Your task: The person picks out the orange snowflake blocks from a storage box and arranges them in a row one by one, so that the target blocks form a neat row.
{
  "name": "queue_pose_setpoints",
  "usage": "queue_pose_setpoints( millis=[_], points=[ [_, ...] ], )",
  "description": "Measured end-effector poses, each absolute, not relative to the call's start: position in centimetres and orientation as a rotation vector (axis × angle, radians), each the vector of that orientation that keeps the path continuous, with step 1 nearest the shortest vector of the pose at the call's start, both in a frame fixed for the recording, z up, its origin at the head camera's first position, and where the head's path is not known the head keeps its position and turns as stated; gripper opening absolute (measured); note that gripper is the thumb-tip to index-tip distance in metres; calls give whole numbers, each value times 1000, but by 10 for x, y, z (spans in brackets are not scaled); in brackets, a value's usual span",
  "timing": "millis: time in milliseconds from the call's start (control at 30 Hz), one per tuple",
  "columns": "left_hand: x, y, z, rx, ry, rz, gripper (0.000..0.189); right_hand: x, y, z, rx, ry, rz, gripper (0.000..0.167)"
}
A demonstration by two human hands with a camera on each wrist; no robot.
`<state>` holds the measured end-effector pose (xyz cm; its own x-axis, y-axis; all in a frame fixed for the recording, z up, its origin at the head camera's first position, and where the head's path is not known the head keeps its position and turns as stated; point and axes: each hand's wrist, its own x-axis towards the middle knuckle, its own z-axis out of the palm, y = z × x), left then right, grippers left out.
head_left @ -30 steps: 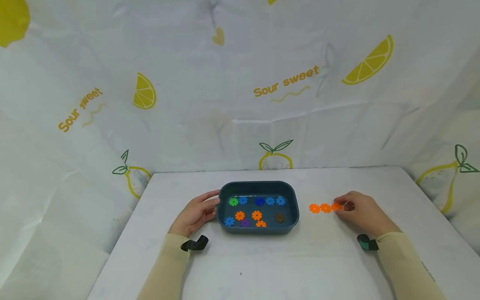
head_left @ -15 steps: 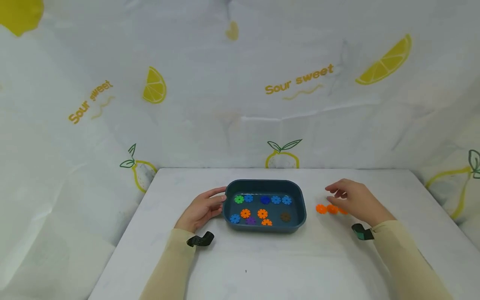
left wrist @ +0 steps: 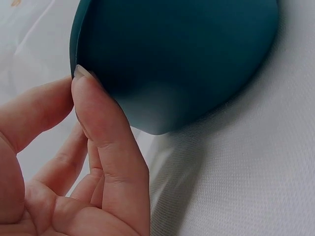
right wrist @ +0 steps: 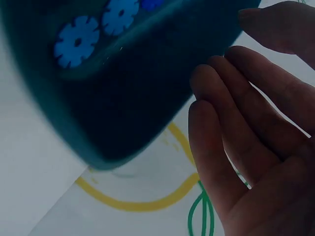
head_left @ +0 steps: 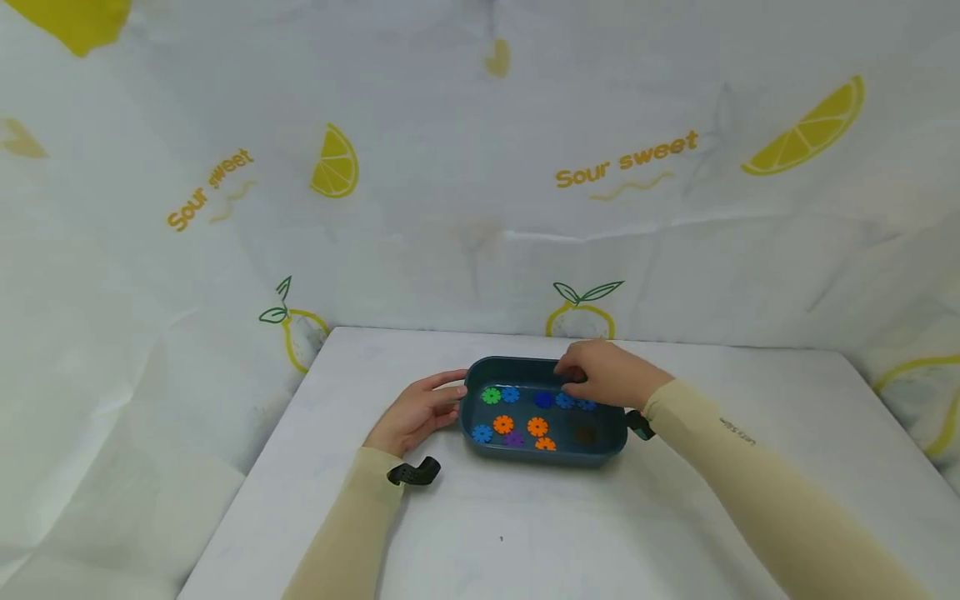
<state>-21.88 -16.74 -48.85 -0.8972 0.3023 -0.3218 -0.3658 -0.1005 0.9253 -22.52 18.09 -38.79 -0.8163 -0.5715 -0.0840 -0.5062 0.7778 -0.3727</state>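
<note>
A dark teal plastic tray (head_left: 532, 457) sits on the white table, holding several notched snowflake discs: a green disc (head_left: 491, 396), blue ones, a purple disc (head_left: 513, 439), orange ones and a shaded brown disc (head_left: 585, 435). At its left end my left hand (head_left: 416, 417) pinches the rim between thumb and finger, as the left wrist view shows up close. My right hand (head_left: 611, 375) is over the tray's back right part, fingers loosely bent. Nothing shows between thumb and fingers of that hand (right wrist: 261, 123) in the right wrist view, where blue discs (right wrist: 77, 42) lie beyond.
The white table (head_left: 502, 517) reaches back to a hanging cloth (head_left: 450, 183) printed with lemons and lettering. My right sleeve (head_left: 720, 433) crosses the table's right side and covers where the loose orange discs lay. Black bands (head_left: 415, 473) are at both wrists.
My right hand has let go of the row of orange discs on the table and moved left over the tray. The left hand stays at the tray's left end. The head view has shifted slightly.
</note>
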Motion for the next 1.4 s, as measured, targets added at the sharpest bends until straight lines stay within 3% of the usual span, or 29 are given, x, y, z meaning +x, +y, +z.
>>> queue_pose_setpoints(
  millis=[500,1400],
  points=[
    [-218,-162,-488,-49,1724,2031,52,-231,95,-423,-1006,2590,-242,28],
    [-221,-169,-489,-54,1691,2055,49,-229,70,-426,-996,2579,-239,16]
  ],
)
